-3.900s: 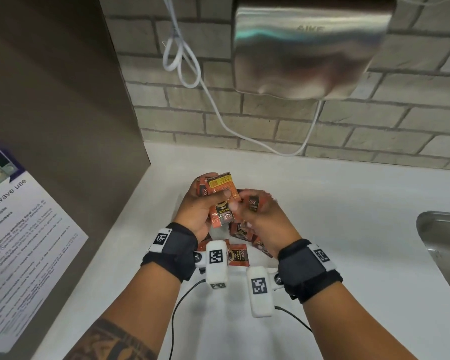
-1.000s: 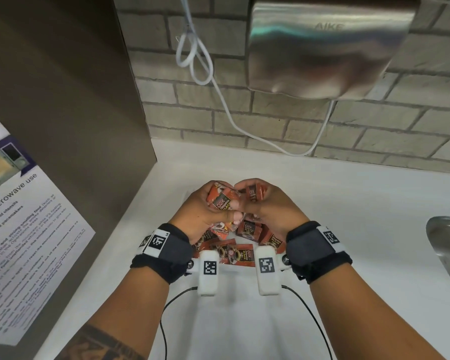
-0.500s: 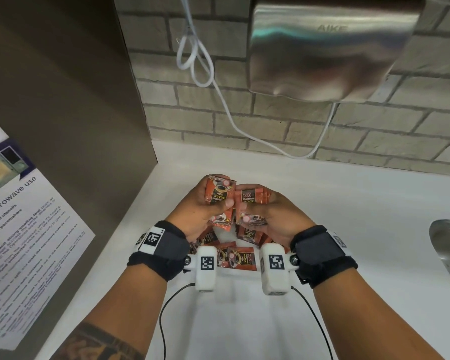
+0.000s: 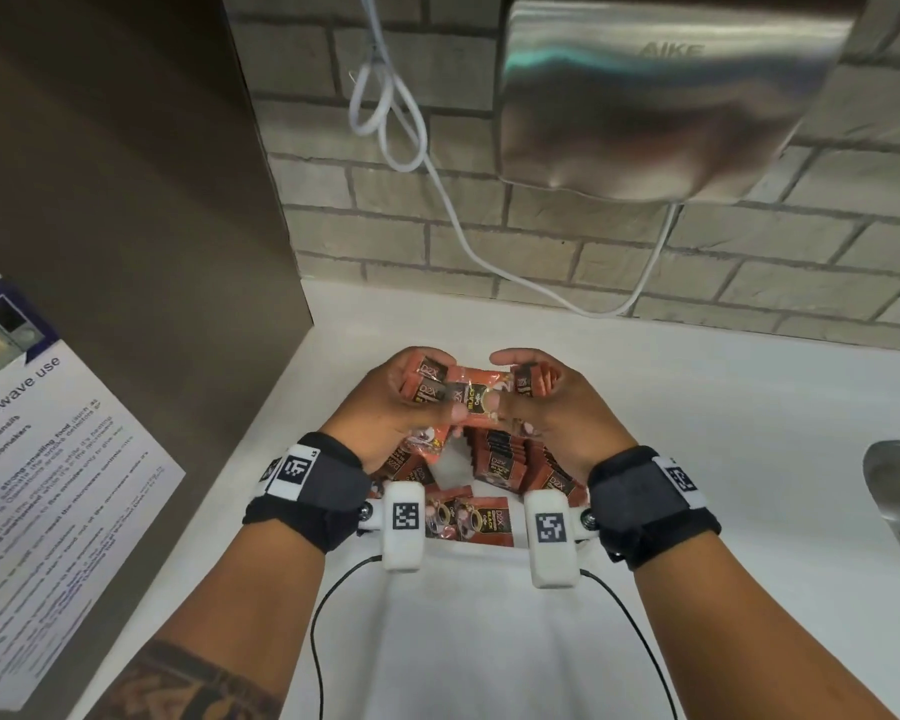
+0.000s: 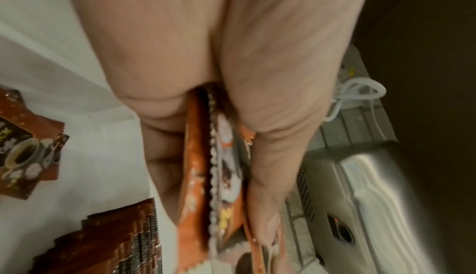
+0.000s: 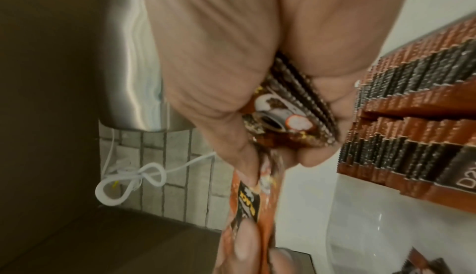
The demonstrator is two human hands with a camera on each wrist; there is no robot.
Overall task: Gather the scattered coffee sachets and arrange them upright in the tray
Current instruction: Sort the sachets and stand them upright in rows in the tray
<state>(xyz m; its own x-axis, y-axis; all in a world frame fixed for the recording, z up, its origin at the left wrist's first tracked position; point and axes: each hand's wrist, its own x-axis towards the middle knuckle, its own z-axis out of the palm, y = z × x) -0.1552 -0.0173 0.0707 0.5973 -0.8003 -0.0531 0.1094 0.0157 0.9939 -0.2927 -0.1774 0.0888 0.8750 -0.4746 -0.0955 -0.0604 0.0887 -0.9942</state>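
At the frame's center the left hand [image 4: 391, 407] and right hand [image 4: 546, 407] each clutch sachets [image 4: 468, 394], above the tray [image 4: 448, 467] where 1 row [image 4: 505, 454] stands upright, while others [image 4: 468, 517] lie loose, so work remains.

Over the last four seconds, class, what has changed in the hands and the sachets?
The left hand and right hand now grip separate bundles and share one sachet between them; earlier it stood taller in the left. The sachets in the tray stayed put.
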